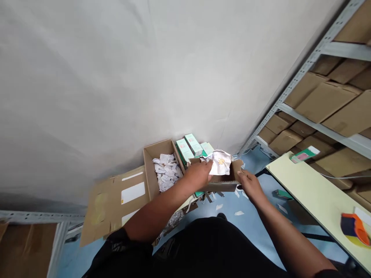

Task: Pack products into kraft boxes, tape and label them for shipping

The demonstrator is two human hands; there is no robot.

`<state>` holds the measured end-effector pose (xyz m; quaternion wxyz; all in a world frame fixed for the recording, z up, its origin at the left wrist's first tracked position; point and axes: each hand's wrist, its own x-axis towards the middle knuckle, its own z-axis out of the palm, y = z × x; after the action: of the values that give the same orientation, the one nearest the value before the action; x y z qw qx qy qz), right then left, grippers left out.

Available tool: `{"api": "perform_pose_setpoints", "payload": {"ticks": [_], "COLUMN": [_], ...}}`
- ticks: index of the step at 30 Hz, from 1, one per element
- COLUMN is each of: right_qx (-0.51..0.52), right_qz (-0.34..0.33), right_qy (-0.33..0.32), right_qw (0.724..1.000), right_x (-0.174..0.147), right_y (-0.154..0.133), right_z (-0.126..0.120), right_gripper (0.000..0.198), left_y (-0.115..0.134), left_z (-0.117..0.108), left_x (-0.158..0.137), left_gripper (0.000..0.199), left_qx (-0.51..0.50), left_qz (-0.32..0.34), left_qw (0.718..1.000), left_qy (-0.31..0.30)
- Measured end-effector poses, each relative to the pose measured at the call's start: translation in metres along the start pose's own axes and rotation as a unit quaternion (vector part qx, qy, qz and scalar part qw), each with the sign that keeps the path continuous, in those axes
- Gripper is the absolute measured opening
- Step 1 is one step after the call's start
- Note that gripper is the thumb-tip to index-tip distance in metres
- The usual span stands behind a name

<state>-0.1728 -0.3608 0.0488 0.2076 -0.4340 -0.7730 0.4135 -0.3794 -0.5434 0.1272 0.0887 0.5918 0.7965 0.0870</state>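
Note:
My left hand (199, 174) reaches over a small open cardboard box (222, 187) and pinches a crumpled sheet of white paper (223, 166) with a yellowish mark on it. The paper stands above the box opening. On the other side my right hand (248, 184) grips the box's right end by its flap, fingers closed on the cardboard. To the left is a larger open carton (149, 164), partly filled with torn white paper scraps (166, 173). Several mint-green boxes (184, 150) lie behind, against the wall.
A cardboard sheet with white labels (111, 195) spreads out at left. Paper bits (239, 213) litter the blue floor. At right, a pale table (313, 189) holds a green packet (305, 154) and a tape roll (352, 227). Metal shelving (315, 125) bears brown cartons.

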Motion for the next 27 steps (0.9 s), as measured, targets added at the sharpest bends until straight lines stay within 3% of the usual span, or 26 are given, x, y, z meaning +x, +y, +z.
{"api": "perform_pose_setpoints", "payload": {"ticks": [4, 10, 14, 18, 23, 27], "right_qx": [0.041, 0.081, 0.155, 0.204, 0.205, 0.241], "right_qz": [0.021, 0.057, 0.119, 0.174, 0.234, 0.277], "right_qy": [0.002, 0.022, 0.023, 0.035, 0.116, 0.205], "right_qw": [0.999, 0.995, 0.980, 0.963, 0.943, 0.907], "right_x": [-0.004, 0.008, 0.018, 0.025, 0.028, 0.030], "right_y": [0.024, 0.076, 0.129, 0.188, 0.268, 0.333], "right_z": [-0.027, -0.090, -0.155, -0.229, -0.304, -0.340], "right_gripper": [0.050, 0.046, 0.046, 0.045, 0.047, 0.054], "left_y": [0.025, 0.078, 0.145, 0.223, 0.306, 0.346], "left_z": [0.015, 0.025, 0.031, 0.044, 0.072, 0.095], "left_x": [0.023, 0.079, 0.130, 0.184, 0.254, 0.314], "left_gripper": [0.069, 0.050, 0.031, 0.025, 0.019, 0.016], "left_qx": [-0.026, -0.062, -0.087, -0.146, -0.207, -0.182], "left_qz": [0.075, 0.130, 0.185, 0.182, 0.178, 0.196], "left_qw": [0.996, 0.973, 0.967, 0.969, 0.962, 0.962], "left_qy": [-0.049, -0.178, -0.151, -0.080, -0.029, -0.049]}}
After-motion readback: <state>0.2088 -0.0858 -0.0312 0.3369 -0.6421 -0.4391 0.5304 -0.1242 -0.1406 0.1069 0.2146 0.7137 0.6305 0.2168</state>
